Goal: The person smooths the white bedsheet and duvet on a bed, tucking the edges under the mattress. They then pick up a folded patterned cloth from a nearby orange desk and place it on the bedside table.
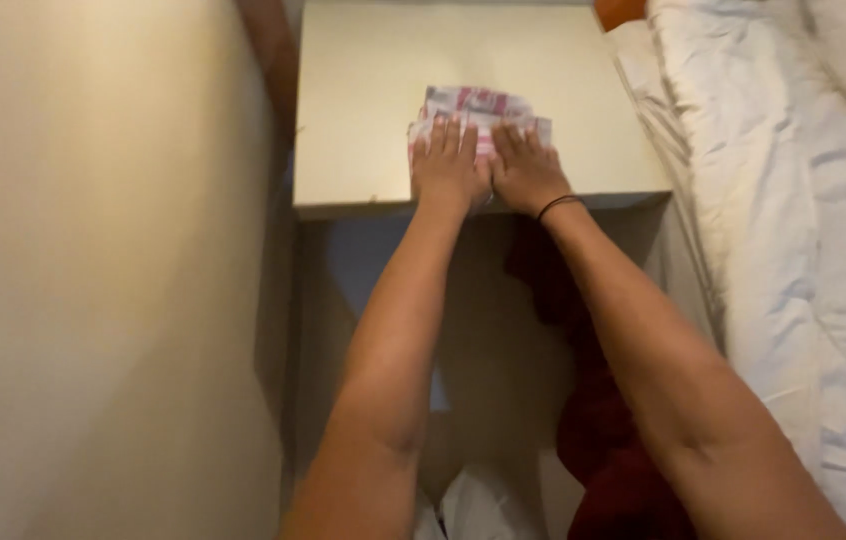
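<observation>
Head view showed both arms stretched forward to a pale nightstand [363, 120] set between a cream wall [93, 280] and a bed [803, 200] with rumpled white sheets. The left hand [448, 170] and right hand [526, 175] lay palm-down side by side, thumbs nearly touching, on a folded pink-and-white cloth [483, 108]. Fingers were stretched flat and only slightly apart, clamped on nothing; they seemed to press the cloth down, probably to flatten its folds or hold the stack steady. A dark band [558, 204] circled the right wrist.

The cloth sat near the front edge of the nightstand, somewhat right of its middle, with its far layers showing beyond the fingertips. The rest of the top carried nothing else that could be made out. No container showed in view; the space under the nightstand lay in shadow, and its contents could not be told. A dark red fabric [603, 440] hung or lay below the front edge, beside the bed, and an orange object [619, 12] peeked past the far right corner
</observation>
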